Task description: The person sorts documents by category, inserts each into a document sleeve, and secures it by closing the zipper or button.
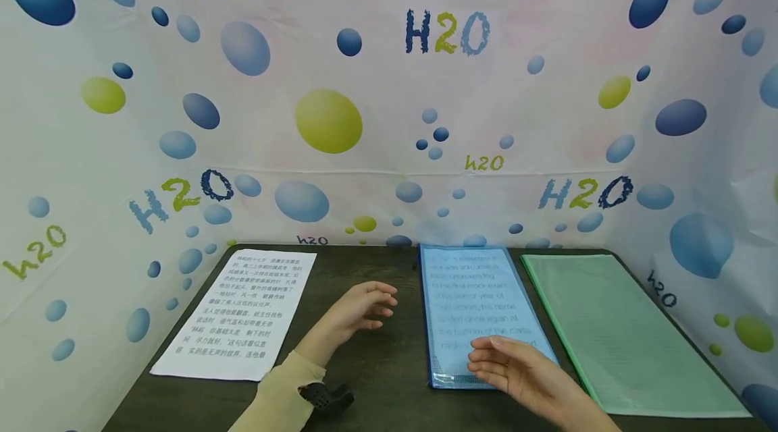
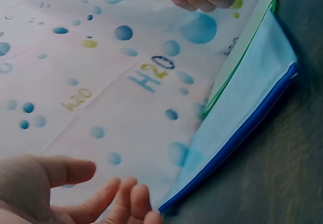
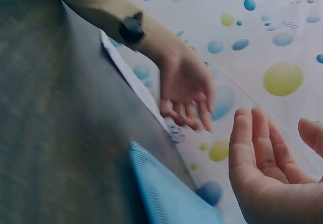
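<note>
My left hand (image 1: 358, 314) hovers over the dark table between the printed paper sheets and the blue folder, its fingers loosely bent and holding nothing. My right hand (image 1: 516, 374) is above the near end of the blue folder (image 1: 471, 310), palm turned inward, also holding nothing. Through the folder's clear blue cover, English text shows. To the left lie white paper sheets (image 1: 243, 310) printed with Chinese characters. A green mesh folder (image 1: 632, 331) lies at the right. In the left wrist view the blue folder's dark blue edge (image 2: 237, 138) runs past my fingers.
The dark table (image 1: 371, 398) carries all these things. Behind and beside it hangs a white sheet (image 1: 377, 67) printed with blue and green dots and H2O lettering. A black strap device (image 1: 328, 397) sits on my left wrist.
</note>
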Tool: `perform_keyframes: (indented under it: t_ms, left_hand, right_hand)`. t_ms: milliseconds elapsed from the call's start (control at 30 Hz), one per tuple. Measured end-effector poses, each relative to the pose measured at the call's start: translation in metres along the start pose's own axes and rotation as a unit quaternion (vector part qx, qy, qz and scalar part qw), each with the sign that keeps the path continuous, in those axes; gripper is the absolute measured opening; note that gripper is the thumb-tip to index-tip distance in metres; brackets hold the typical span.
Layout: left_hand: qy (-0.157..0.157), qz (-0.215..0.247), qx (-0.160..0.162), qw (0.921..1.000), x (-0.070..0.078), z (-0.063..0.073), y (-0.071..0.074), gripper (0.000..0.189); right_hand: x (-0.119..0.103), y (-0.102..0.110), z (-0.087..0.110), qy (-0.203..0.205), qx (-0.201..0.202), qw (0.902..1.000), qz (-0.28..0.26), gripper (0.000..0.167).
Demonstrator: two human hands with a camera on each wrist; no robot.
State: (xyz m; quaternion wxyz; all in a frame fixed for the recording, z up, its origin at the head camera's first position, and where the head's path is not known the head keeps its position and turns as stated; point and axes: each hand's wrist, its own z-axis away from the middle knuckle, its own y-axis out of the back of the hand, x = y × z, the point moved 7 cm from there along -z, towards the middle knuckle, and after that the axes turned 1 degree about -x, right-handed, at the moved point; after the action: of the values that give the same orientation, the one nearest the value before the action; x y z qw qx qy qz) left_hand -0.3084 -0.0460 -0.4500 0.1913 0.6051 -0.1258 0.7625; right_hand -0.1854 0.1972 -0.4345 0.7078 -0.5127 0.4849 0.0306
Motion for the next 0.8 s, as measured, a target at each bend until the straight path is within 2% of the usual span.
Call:
perform_keyframes:
  t_ms: [100,200,267,367,500,667,800]
  left_hand:
    - [-0.012,-0.043,0.011,0.9989,0.006,0.01,0.012,0.041]
    - [-0.017,-0.07,0.032,0.9969,0.009,0.02,0.027,0.04]
    - [-0.017,-0.081,0.048,0.9954,0.011,0.027,0.039,0.039]
    - [-0.014,-0.096,0.065,0.9932,0.014,0.037,0.056,0.039]
    - [-0.017,-0.122,0.081,0.9891,0.02,0.051,0.082,0.043]
    - [-0.011,-0.155,0.123,0.9801,0.024,0.065,0.118,0.05]
    - [0.005,-0.18,0.165,0.9698,0.023,0.075,0.147,0.057]
  right_hand:
    - [-0.016,0.001,0.004,0.023,0.02,0.9982,0.051,0.047]
    - [-0.032,0.004,0.01,0.044,0.052,0.9914,0.111,0.045]
    - [-0.041,0.006,0.014,0.057,0.077,0.9838,0.152,0.043]
    - [-0.055,0.011,0.022,0.077,0.111,0.9662,0.22,0.04]
    - [-0.071,0.019,0.034,0.107,0.165,0.9329,0.301,0.036]
    - [-0.083,0.032,0.047,0.108,0.258,0.8777,0.389,0.028]
    - [-0.092,0.039,0.053,0.103,0.304,0.8358,0.446,0.033]
